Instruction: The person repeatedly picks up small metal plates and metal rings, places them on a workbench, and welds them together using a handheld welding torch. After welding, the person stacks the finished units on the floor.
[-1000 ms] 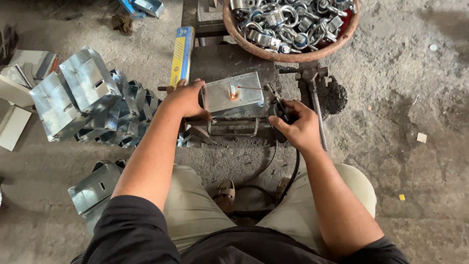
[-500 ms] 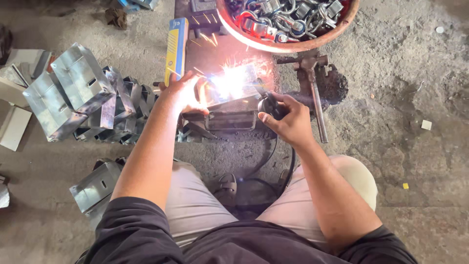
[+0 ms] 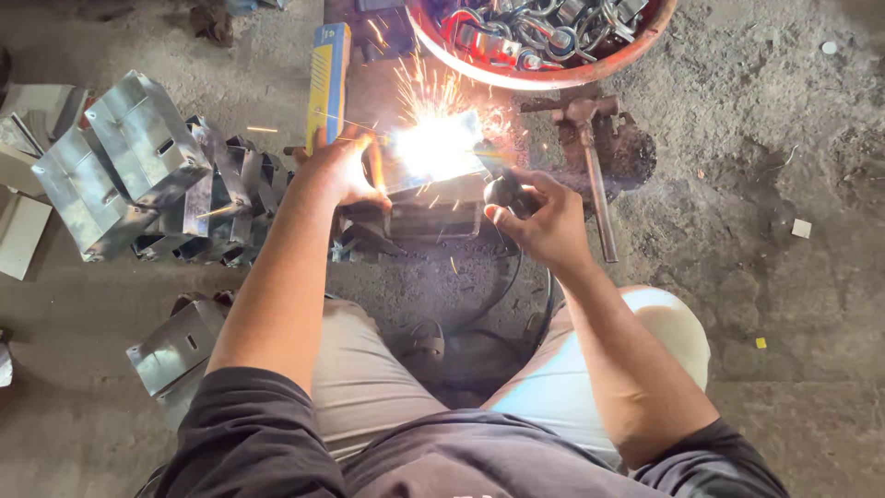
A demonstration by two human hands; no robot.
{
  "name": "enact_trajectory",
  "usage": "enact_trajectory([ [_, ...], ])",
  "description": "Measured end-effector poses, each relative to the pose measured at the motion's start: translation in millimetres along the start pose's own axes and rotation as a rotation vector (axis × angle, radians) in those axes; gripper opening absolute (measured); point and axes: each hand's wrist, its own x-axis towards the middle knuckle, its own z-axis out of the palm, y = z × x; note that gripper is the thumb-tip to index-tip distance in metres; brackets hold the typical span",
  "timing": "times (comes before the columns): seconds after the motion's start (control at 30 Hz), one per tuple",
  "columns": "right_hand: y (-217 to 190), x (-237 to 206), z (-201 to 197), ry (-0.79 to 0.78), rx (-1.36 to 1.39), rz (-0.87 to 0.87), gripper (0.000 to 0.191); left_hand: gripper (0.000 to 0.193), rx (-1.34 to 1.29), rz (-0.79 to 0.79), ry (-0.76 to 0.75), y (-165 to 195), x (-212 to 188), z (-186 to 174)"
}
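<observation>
Black electrode holder (image 3: 505, 189) in right hand (image 3: 544, 221) closed grip; left hand (image 3: 343, 171) steadies bracket (image 3: 433, 198).

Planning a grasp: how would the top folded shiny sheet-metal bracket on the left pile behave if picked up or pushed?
The folded shiny sheet-metal bracket is probably stiff: its bends hold crisp angles. Likely light for its size, since it looks like thin sheet, open underneath. Pushed, it may well slide or tip, as it sits tilted on the loose pile of similar brackets; the smooth surface looks slippery.
</observation>
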Motion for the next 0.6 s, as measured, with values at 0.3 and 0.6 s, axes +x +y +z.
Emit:
enact_trajectory([
  [0.3,-0.6,4.2,-2.7,0.012,-0.179,0.038,0.057,0.134,0.018,-0.020,-0.053,-2.1,6.5,-1.2],
  [0.6,-6.0,4.8,-0.9,0.001,-0.154,0.045,0.055,0.134,0.029,-0.003,-0.052,-4.9,6.7,-0.7],
])
